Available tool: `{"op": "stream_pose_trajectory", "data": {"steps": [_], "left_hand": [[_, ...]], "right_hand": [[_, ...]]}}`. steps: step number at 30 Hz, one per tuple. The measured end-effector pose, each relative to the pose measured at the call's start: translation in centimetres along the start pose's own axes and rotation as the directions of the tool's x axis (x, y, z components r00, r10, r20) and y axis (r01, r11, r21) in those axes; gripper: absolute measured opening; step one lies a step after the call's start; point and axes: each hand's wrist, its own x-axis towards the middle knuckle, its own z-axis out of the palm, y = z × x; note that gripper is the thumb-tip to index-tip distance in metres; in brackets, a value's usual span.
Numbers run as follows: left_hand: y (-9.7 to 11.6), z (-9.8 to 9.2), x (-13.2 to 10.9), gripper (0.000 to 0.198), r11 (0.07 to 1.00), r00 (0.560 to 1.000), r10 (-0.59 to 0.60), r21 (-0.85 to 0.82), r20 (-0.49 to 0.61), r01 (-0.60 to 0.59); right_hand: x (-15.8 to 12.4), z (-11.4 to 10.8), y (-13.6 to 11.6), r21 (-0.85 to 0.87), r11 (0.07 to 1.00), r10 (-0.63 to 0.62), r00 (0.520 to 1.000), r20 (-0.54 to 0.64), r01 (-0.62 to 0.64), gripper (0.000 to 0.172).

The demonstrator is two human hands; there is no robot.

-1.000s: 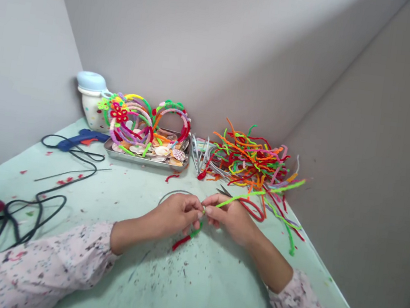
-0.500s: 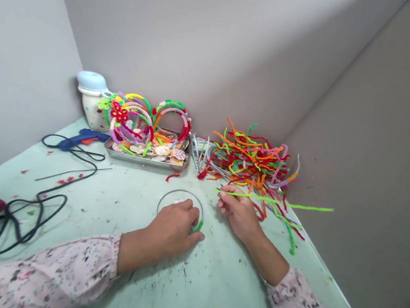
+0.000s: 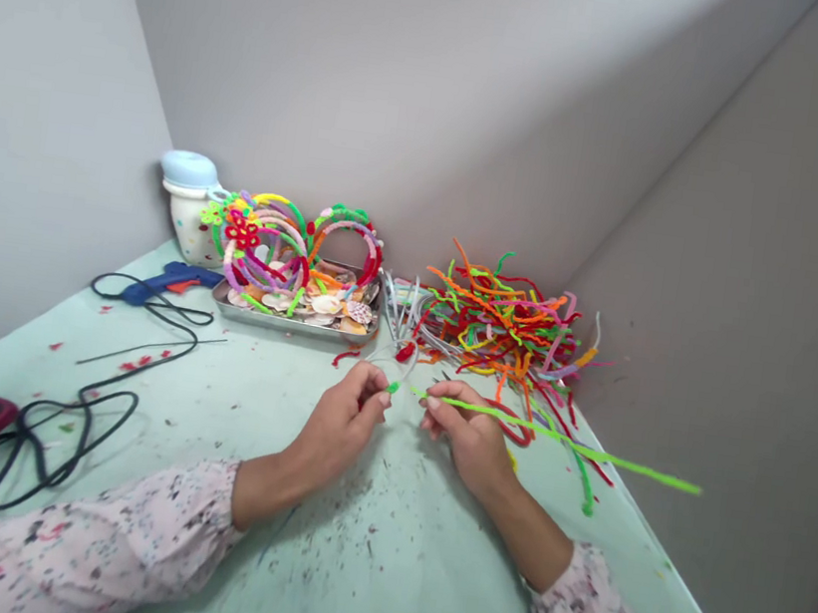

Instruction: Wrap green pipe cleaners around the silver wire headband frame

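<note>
The green fuzzy stick (image 3: 644,470) lies across the front of the right hand (image 3: 474,441), which pinches it near one end. Its long axis runs sideways — the short tip points left, toward the other hand, and the long tail goes out to the right and slightly nearer to the person. The left hand (image 3: 345,419) has thumb and finger closed on the thin wire ring (image 3: 414,360), at its small green wrapping (image 3: 393,388). This wrapping is just left of the stick's tip, at almost the same height, with a narrow gap between.

The stick looks soft and velvety, the wire smooth and grey. Behind are a tangled pile of fuzzy sticks (image 3: 505,314) and a shiny metal tray (image 3: 293,325) of flat, pale shells (image 3: 323,303).
</note>
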Motion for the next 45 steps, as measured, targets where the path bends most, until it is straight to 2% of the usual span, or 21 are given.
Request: {"op": "stream_pose_trajectory", "data": {"steps": [2,5,9,14,23,29,34,36,39,45], "left_hand": [[-0.1,0.2,0.0,0.010,0.990,0.998,-0.042,-0.136,0.041,0.047],[-0.2,0.3,0.1,0.014,0.972,0.991,-0.091,-0.208,0.095,0.109],[-0.4,0.1,0.2,0.019,0.980,0.990,-0.074,-0.176,0.116,0.093],[-0.6,0.0,0.3,0.018,0.978,0.990,-0.093,-0.178,0.101,0.111],[-0.1,-0.3,0.5,0.021,0.980,0.986,-0.157,-0.116,0.049,0.162],[0.1,-0.5,0.6,0.022,0.982,0.986,-0.164,-0.091,0.015,0.164],[-0.3,-0.7,0.8,0.023,0.989,0.993,-0.119,-0.087,-0.005,0.118],[-0.4,-0.7,0.9,0.021,0.989,0.995,-0.103,-0.104,0.002,0.103],[-0.5,-0.7,1.0,0.020,0.989,0.995,-0.098,-0.110,0.017,0.100],[-0.5,-0.7,0.8,0.017,0.997,0.998,-0.062,-0.044,0.029,0.063]], "right_hand": [[-0.3,0.4,-0.4,-0.039,0.999,-0.021,1.000,0.002,0.021,0.014],[-0.5,0.8,-0.5,-0.047,0.998,-0.046,0.999,-0.009,0.045,0.014],[-0.5,0.8,0.3,-0.084,0.991,-0.103,0.995,0.008,0.103,0.011],[-0.6,0.7,0.8,-0.145,0.968,-0.198,0.979,0.048,0.203,0.011],[-0.9,0.7,1.2,-0.204,0.936,-0.265,0.956,0.126,0.286,0.015],[-0.5,0.3,1.8,-0.250,0.886,-0.348,0.916,0.202,0.391,0.018],[-0.2,0.1,1.7,-0.252,0.802,-0.460,0.829,0.319,0.542,0.026],[-0.2,0.1,1.5,-0.270,0.783,-0.463,0.815,0.349,0.561,0.032],[-0.3,0.1,1.4,-0.276,0.815,-0.405,0.841,0.359,0.510,0.035],[-0.6,0.6,1.1,-0.192,0.951,-0.194,0.951,0.240,0.243,0.012]]}}
